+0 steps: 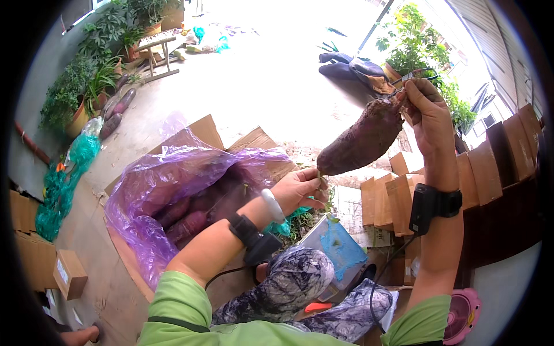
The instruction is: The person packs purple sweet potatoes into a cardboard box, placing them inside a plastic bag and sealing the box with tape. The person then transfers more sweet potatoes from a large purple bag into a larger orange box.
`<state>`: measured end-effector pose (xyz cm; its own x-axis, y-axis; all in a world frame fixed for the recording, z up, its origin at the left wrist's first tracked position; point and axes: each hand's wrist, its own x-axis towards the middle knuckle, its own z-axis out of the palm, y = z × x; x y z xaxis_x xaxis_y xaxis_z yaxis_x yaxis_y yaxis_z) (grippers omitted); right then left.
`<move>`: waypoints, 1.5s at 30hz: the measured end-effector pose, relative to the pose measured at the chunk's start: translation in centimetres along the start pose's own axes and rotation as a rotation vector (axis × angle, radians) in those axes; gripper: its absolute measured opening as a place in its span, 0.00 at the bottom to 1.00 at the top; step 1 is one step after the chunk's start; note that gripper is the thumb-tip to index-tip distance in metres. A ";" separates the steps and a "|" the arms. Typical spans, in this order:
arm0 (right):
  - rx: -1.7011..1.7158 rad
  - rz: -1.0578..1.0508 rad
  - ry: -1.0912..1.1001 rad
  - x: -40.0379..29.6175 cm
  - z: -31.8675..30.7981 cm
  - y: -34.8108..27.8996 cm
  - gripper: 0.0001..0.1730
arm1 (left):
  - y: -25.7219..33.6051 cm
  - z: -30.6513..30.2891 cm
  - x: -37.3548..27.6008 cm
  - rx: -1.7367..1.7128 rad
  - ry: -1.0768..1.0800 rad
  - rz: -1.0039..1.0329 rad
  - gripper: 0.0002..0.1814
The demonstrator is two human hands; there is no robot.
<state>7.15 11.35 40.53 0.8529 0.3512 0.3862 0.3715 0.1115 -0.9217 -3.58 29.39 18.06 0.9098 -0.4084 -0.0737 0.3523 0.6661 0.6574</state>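
Note:
A large dark purple root vegetable hangs at a slant between my hands. My right hand pinches its stem end at the upper right. At its lower tip, my left hand grips a thin green sprout or root. Left of my left arm, a cardboard box lined with a purple plastic bag holds several similar purple roots. In front of my knees is a plastic container with a blue covering on top, and a red-orange object lies between my legs.
Cardboard boxes stand at the right, with more at the left. Green netting and potted plants line the left wall. A small wooden stool is farther off. A person's foot shows at the lower left.

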 end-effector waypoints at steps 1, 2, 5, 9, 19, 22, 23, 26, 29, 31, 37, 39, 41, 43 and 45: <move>-0.005 0.004 -0.002 -0.1 0.0 -0.1 0.05 | -0.3 0.0 0.4 0.247 0.025 0.124 0.18; -0.033 -0.010 0.033 0.0 -0.4 -0.3 0.05 | -0.4 0.0 0.8 0.493 0.050 0.250 0.16; -0.125 -0.004 0.066 -0.5 -2.1 0.1 0.04 | -0.3 1.1 2.2 1.514 -0.095 0.702 0.06; -0.205 -0.022 0.161 -0.3 -5.2 0.9 0.08 | -3.1 0.1 4.0 2.206 -0.633 0.437 0.06; -0.459 0.085 0.135 1.0 -9.4 2.3 0.06 | -2.3 3.0 1.6 1.710 -0.099 -0.061 0.30; -0.363 0.051 0.117 0.9 -7.8 4.6 0.07 | -0.8 0.3 -7.5 1.761 -0.026 0.051 0.33; -0.342 0.049 0.109 0.6 -7.1 4.8 0.07 | 0.6 0.1 -10.6 1.729 0.022 -0.113 0.35; -0.206 0.076 0.038 -0.1 -2.0 5.4 0.07 | 0.0 -2.7 -21.9 1.749 0.312 -0.178 0.38; -0.138 0.106 -0.131 -1.1 3.7 6.5 0.05 | -2.9 -2.1 -29.1 1.639 0.361 -0.431 0.38; -0.097 0.146 -0.173 -2.6 7.9 7.8 0.04 | -5.5 -1.2 -30.6 1.582 0.418 -0.264 0.31; -0.142 0.303 -0.672 -8.1 20.0 12.1 0.01 | -9.6 -0.6 -30.5 1.653 0.445 -0.152 0.27; -0.130 0.474 -0.770 -10.1 23.8 12.7 0.00 | -9.2 -0.8 -30.5 1.610 0.434 -0.151 0.27; -0.140 0.512 -0.857 -12.1 26.7 16.0 0.02 | -8.9 -0.9 -30.7 1.582 0.428 -0.153 0.28; -0.170 0.553 -0.901 -14.8 30.1 17.3 0.03 | -9.2 -1.2 -30.8 1.562 0.408 -0.136 0.28; -0.284 0.407 -0.975 -17.3 32.6 18.8 0.07 | -9.0 -1.2 -30.8 1.557 0.423 -0.096 0.28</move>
<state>-12.58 37.70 15.38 0.3204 0.9124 -0.2546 0.3057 -0.3540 -0.8839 -34.53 36.74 13.55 0.9838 -0.0414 -0.1744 0.0950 -0.7048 0.7030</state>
